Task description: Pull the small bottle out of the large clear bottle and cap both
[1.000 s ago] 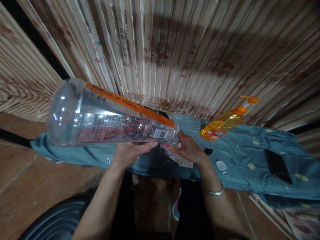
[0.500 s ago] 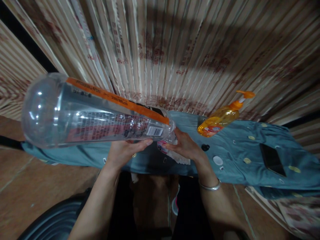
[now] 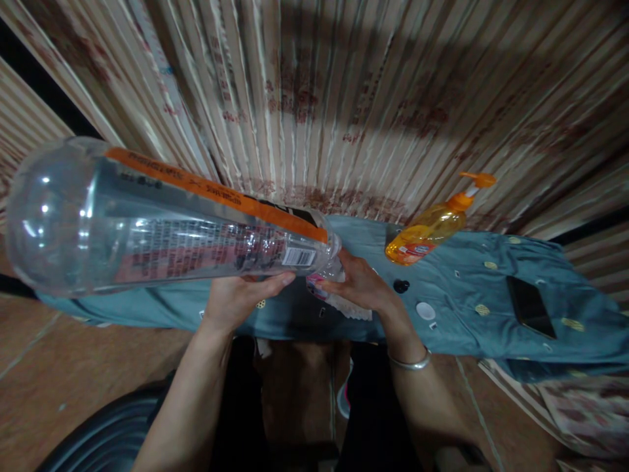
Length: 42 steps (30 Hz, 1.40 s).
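A large clear plastic bottle (image 3: 196, 229) with an orange-edged label lies nearly level in the air, its rounded base at the left and near the camera. My left hand (image 3: 240, 298) supports it from below, thumb along its side and the other fingers hidden behind it. At the narrow right end my right hand (image 3: 361, 282) is closed round the neck. Under that hand a small pink and white packet (image 3: 317, 285) and a whitish crumpled piece (image 3: 351, 307) show; whether the hand grips them I cannot tell.
On the teal cloth (image 3: 462, 275) are a pump bottle of orange liquid (image 3: 425, 233), a small black object (image 3: 401, 286), a white disc (image 3: 425, 311) and a dark phone (image 3: 531, 306). A pleated curtain (image 3: 344, 98) hangs behind.
The clear bottle's base has swung left and closer to the camera. Both hands keep their hold, and the whole view has shifted slightly.
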Available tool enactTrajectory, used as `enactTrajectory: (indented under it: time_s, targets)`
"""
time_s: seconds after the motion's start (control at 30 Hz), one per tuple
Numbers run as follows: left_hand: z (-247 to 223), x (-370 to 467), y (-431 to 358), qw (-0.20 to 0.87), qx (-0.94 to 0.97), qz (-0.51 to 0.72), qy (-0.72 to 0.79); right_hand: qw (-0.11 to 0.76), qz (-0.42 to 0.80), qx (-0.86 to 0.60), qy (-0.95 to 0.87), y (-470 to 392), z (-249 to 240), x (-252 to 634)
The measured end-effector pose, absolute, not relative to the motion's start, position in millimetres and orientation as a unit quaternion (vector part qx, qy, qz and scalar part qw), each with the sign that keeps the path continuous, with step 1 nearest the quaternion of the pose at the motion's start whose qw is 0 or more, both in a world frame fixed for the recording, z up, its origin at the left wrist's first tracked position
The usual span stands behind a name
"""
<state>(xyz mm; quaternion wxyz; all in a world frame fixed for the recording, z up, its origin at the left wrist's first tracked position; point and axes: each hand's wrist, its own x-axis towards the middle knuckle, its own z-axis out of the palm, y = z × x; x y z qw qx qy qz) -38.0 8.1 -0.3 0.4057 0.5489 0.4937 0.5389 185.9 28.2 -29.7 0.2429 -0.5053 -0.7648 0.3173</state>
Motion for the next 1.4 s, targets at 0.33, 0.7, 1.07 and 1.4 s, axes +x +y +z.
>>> enactTrajectory:
  time_s: [0.33, 0.7, 1.07, 1.4]
  targets:
    - [2.3, -36.3, 7.6, 0.408, 0.552, 0.538, 0.489, 0.234, 0.313, -0.511, -0.766, 27.3, -26.3, 185.0]
    - [2.3, -36.1, 7.8, 0.404, 0.529, 0.573, 0.478, 0.233, 0.302, -0.517, -0.767, 26.9, -28.4, 185.1]
    - [-0.8, -37.3, 6.9, 0.420, 0.544, 0.538, 0.488, 0.223, 0.300, -0.529, -0.762, 27.2, -26.5, 183.9]
    - [-0.1, -37.5, 7.1, 0.413, 0.540, 0.543, 0.492, 0.232, 0.303, -0.520, -0.764, 28.0, -28.9, 185.4]
